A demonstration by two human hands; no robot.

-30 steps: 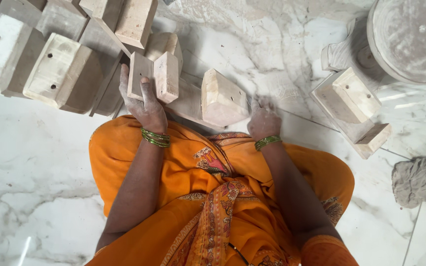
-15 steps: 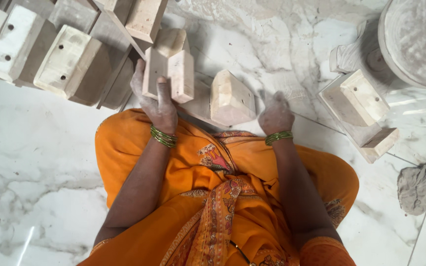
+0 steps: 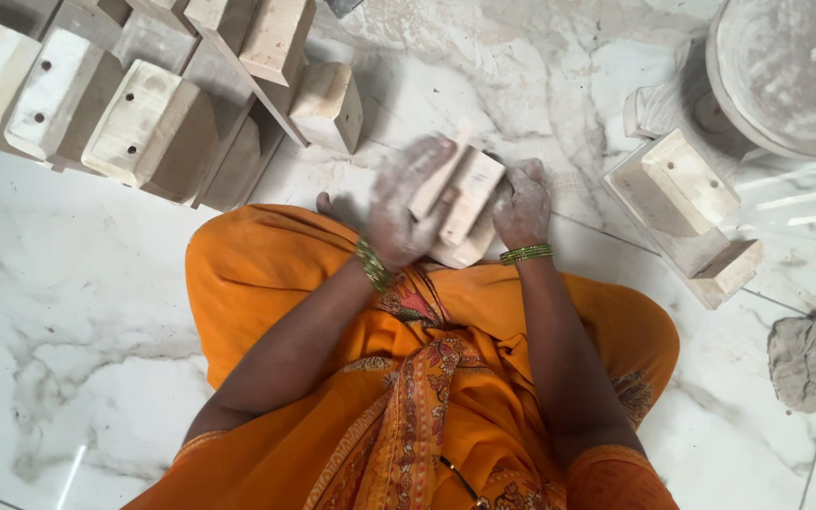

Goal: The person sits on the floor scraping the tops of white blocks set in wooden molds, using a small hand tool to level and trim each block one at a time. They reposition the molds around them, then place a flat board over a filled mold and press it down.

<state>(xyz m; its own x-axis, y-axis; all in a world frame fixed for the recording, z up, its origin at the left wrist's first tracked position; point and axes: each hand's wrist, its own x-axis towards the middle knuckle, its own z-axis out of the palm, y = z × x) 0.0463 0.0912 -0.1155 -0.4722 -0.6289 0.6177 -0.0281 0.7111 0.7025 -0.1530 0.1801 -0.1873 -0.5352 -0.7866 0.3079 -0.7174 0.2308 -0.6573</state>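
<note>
Hands dusted white held pale wooden blocks (image 3: 460,203) above an orange lap: left hand (image 3: 403,212) wrapped around them, right hand (image 3: 521,203) closed against their side.

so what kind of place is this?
Probably a small floor-level craft or moulding workspace, not a factory line. A person sits on a white marble floor, both dusty hands on pale blocks. Rows of similar pale blocks with holes lie beside them, with a dusty round basin.
</note>
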